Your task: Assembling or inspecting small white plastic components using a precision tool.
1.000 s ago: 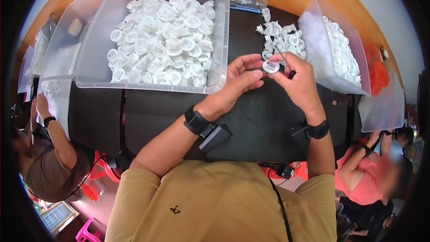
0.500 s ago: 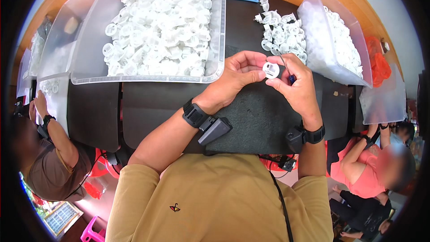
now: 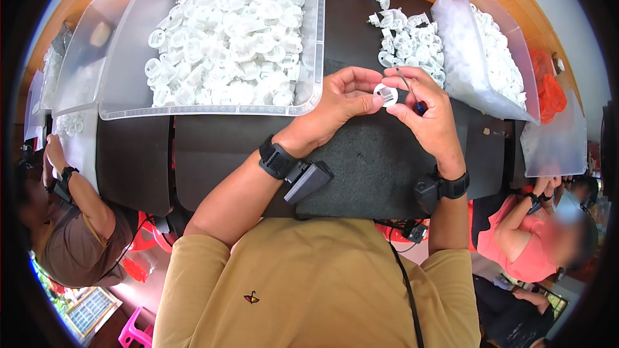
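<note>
White plastic part, round with a squarish opening in its face, is held above the tabletop between the two hands, near the middle of the view. By the left hand it is gripped from its left side, the thumb and fingers being closed narrowly at its edge. By the right hand it is steadied from the other side with thumb and fingertips, while a thin-shafted tool with a dark blue handle is kept within the same hand's grasp (whether the shaft touches the part cannot be told). Beneath the forearms, a dark mat is spread. To the left, a large clear bin is heaped with white pieces of similar look; beyond the hands, a loose cluster of such pieces is scattered beside a smaller clear bin, which is also filled. A black strap is worn on the left wrist, and another on the right. Past the smaller bin, an orange-red bag is seen crumpled.
</note>
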